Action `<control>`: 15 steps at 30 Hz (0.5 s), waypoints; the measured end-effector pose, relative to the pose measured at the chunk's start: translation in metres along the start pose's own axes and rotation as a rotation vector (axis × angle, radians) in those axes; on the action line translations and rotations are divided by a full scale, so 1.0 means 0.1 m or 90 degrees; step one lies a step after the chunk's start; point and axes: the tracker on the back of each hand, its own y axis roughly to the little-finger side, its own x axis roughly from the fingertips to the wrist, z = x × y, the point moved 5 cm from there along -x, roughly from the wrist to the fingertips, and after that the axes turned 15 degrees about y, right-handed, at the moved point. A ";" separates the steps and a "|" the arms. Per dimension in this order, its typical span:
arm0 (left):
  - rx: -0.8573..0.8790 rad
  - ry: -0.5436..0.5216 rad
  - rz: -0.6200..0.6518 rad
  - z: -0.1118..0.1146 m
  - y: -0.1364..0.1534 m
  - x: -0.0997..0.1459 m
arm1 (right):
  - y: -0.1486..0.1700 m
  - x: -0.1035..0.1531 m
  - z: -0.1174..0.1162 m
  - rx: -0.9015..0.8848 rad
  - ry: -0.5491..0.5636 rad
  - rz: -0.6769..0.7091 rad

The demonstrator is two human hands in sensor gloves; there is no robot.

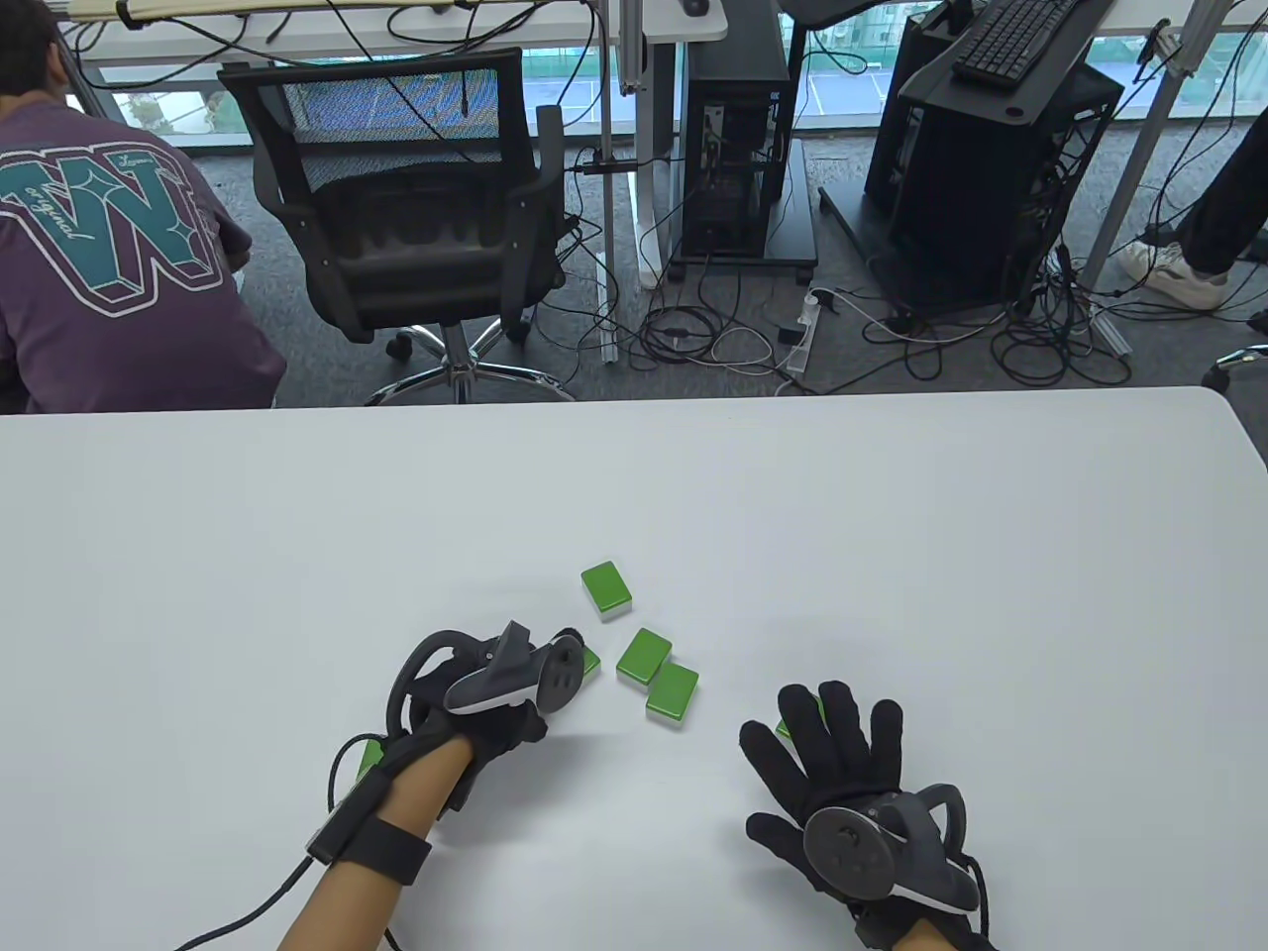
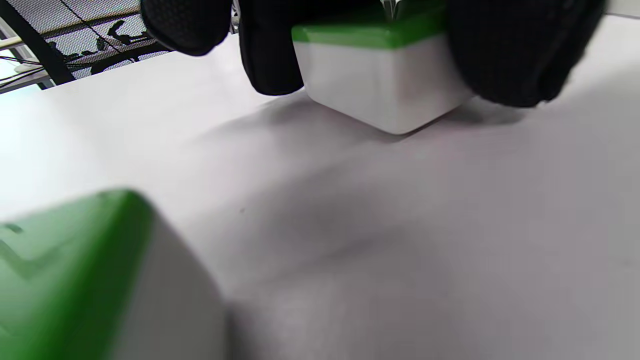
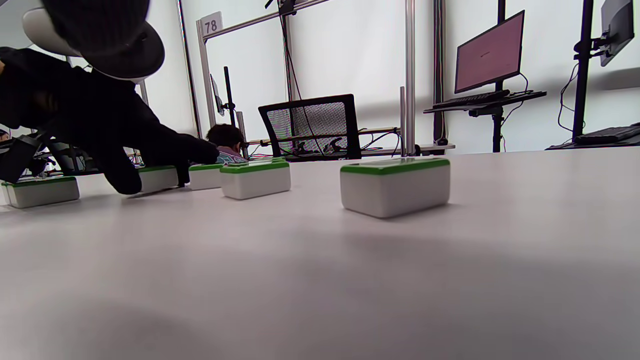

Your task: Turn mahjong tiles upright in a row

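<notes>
- Three green-backed white mahjong tiles lie flat and in plain sight on the white tabletop (image 1: 892, 515) ahead of your hands: a far tile (image 1: 606, 587), a middle tile (image 1: 644, 656) and a near tile (image 1: 673, 691), the last two just beside each other, perhaps touching at a corner.
- Your left hand (image 1: 475, 703), in its black sensor glove with the grey tracker (image 1: 510, 679) on its back, reaches down onto a fourth tile (image 2: 380, 75); the left wrist view shows gloved fingers (image 2: 510, 55) clamped on both sides of it, green back up, its white body resting on the tabletop.
- From above, only a green edge of that tile peeks out past the tracker, just left of the middle tile.
- Another green tile (image 1: 369, 759) sits beside your left wrist, mostly hidden by the arm; the left wrist view shows it blurred in the lower left corner.
- Your right hand (image 1: 842, 763) lies palm-down with its fingers spread wide, holding nothing.
- A sliver of green (image 1: 788, 728) shows under the fingers of your right hand; whether they touch it you cannot tell from these views.
- Beyond the tabletop stand a black mesh office chair (image 1: 406, 198) and a seated person in a purple printed shirt (image 1: 109, 267).
</notes>
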 end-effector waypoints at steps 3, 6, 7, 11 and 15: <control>-0.002 0.011 0.052 0.05 -0.01 0.14 | 0.00 0.00 -0.01 0.001 -0.003 0.002; -0.009 0.026 0.095 0.14 -0.01 0.31 | -0.01 0.00 -0.01 0.001 -0.004 0.002; -0.012 0.034 0.101 0.17 -0.01 0.34 | -0.01 0.00 -0.01 0.000 -0.005 0.001; -0.041 0.020 0.119 0.29 0.01 0.52 | 0.00 0.00 -0.04 0.004 -0.012 -0.001; -0.037 -0.014 0.129 0.35 0.05 0.61 | 0.00 0.00 -0.04 0.004 -0.015 -0.005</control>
